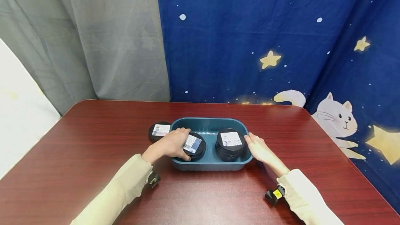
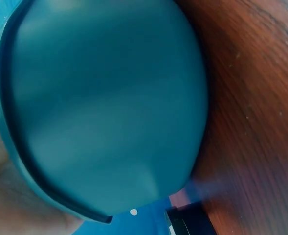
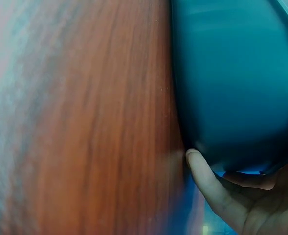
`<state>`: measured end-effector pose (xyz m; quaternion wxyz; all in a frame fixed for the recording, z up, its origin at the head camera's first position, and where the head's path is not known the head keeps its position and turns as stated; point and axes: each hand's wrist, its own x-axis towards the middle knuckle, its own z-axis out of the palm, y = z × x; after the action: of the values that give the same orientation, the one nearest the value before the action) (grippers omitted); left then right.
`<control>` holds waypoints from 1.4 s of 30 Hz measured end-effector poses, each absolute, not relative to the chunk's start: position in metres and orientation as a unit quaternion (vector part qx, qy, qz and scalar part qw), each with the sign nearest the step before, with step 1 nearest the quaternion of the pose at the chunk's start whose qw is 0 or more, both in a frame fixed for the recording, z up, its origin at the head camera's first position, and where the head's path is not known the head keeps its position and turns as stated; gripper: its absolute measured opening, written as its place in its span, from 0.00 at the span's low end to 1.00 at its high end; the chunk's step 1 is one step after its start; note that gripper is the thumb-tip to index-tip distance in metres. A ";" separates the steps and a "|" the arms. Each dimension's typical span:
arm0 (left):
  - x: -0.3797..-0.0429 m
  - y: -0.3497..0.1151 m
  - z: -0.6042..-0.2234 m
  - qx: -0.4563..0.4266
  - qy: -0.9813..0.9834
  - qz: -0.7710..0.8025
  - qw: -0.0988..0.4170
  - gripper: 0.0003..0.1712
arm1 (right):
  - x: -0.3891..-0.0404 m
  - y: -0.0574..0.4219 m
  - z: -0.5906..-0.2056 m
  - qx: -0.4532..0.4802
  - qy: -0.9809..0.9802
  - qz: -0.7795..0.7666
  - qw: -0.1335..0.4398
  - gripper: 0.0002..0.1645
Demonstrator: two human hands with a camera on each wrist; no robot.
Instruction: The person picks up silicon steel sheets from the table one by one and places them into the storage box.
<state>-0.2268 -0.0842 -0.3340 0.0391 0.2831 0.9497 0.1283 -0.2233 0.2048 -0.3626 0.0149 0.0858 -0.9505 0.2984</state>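
A teal oblong bin (image 1: 209,166) sits on the table, its outer wall filling much of both wrist views. My left hand (image 1: 175,143) reaches over the bin's left rim and grips a black round container (image 1: 200,147) with a white-and-blue label, thumb at its front and fingers at its back. Another lies beneath that one. At the bin's right end, my right hand (image 1: 258,148) holds the rim and side wall; in the right wrist view its thumb (image 3: 205,176) lies along the outer wall. A stack of black round containers (image 1: 230,147) stands inside on the right.
One more labelled black round container (image 1: 153,136) lies on the red-brown wooden table (image 1: 93,141), just left of the bin. Behind the table hang a grey curtain (image 1: 118,37) and a blue star-patterned curtain (image 1: 218,44). Each wrist wears a small black camera.
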 end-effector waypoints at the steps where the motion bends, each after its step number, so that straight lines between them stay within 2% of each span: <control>1: -0.227 -0.084 -0.334 0.282 0.950 0.126 0.038 0.50 | -0.223 0.205 -0.362 0.087 -0.951 0.298 0.017 0.22; 11: -0.224 -0.082 -0.340 0.286 0.951 0.118 0.000 0.50 | -0.222 0.204 -0.361 0.084 -0.951 0.296 0.024 0.19; 30: -0.221 -0.088 -0.342 0.308 0.939 0.150 -0.033 0.58 | -0.220 0.203 -0.362 0.080 -0.949 0.303 0.015 0.22; 36: -0.220 -0.099 -0.340 0.313 0.920 0.232 -0.038 0.50 | -0.220 0.203 -0.362 0.080 -0.950 0.303 0.015 0.20; 42: -0.223 -0.116 -0.334 0.319 0.893 0.287 -0.136 0.34 | -0.221 0.204 -0.362 0.082 -0.950 0.302 0.016 0.22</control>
<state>-0.2231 -0.1164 -0.3339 -0.1365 0.3194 0.8927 0.2870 -0.2214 0.2042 -0.3619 0.0160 0.0820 -0.9498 0.3016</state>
